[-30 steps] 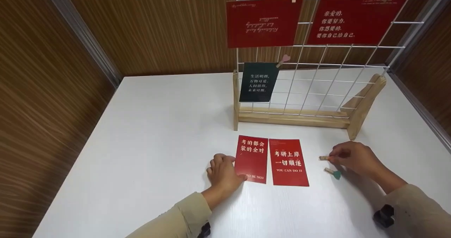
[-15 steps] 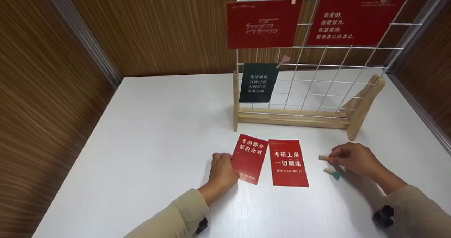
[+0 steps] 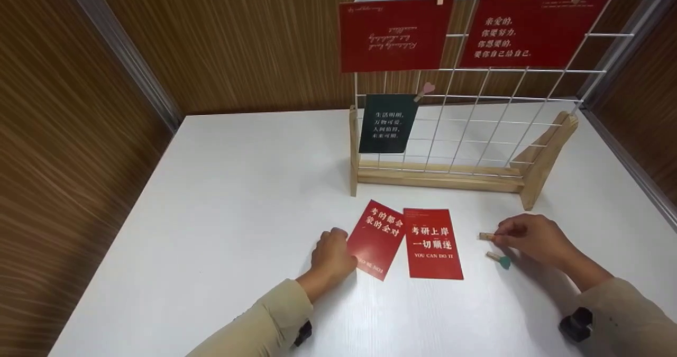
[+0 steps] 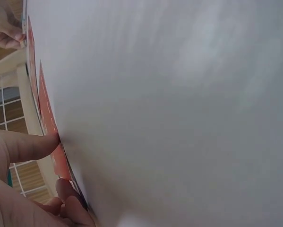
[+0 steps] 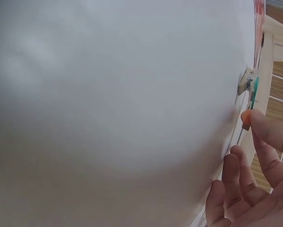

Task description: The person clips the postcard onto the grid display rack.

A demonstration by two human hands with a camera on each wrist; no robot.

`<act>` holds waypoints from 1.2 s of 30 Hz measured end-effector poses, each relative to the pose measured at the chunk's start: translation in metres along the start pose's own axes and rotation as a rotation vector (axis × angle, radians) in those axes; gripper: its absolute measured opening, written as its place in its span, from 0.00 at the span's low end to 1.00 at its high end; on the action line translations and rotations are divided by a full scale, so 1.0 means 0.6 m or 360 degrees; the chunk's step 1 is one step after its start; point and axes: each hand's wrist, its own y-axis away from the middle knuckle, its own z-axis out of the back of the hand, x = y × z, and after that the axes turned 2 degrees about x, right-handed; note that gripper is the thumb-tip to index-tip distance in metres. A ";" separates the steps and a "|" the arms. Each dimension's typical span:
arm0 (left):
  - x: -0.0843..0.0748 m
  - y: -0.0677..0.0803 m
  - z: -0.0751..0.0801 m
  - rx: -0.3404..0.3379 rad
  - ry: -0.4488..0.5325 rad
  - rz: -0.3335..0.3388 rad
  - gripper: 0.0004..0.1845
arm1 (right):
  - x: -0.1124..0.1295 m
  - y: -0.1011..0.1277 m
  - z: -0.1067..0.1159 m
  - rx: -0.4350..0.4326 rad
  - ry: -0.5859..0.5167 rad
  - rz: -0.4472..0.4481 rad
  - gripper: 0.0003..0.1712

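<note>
Nearest you, your left hand (image 3: 332,255) lay on the white table (image 3: 227,198), its fingers curled at the lower left edge of a red card (image 3: 376,238) and pinching it, so that the card sat tilted, its top leaning to the right. Just beside it, a second red card (image 3: 432,243) lay flat and straight, the two touching near their upper corners. To the right of that, your right hand (image 3: 529,238) pinched a small wooden clip (image 3: 486,236) between thumb and forefinger, low against the table, and another clip with a green heart (image 3: 499,259) lay just below it. Farther back stood a white wire grid (image 3: 502,108) in a wooden stand (image 3: 444,177), with a dark green card (image 3: 387,122) and two red cards (image 3: 394,33) clipped to it, against the wood-grain wall (image 3: 238,39).
</note>
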 end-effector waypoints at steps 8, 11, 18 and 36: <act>-0.004 -0.003 0.014 0.0153 0.0138 0.0083 0.15 | 0.001 0.001 0.002 0.0004 -0.0003 -0.0022 0.07; -0.004 -0.007 0.021 0.0223 0.0233 0.0083 0.11 | 0.002 0.001 0.004 -0.0013 -0.0007 -0.0017 0.09; 0.005 -0.010 0.036 0.0294 0.0308 0.0148 0.11 | 0.003 0.003 0.012 -0.0015 -0.0070 -0.0021 0.12; 0.030 -0.019 0.061 0.0445 0.0973 0.0229 0.12 | -0.001 -0.002 0.026 -0.0137 -0.0575 0.0023 0.17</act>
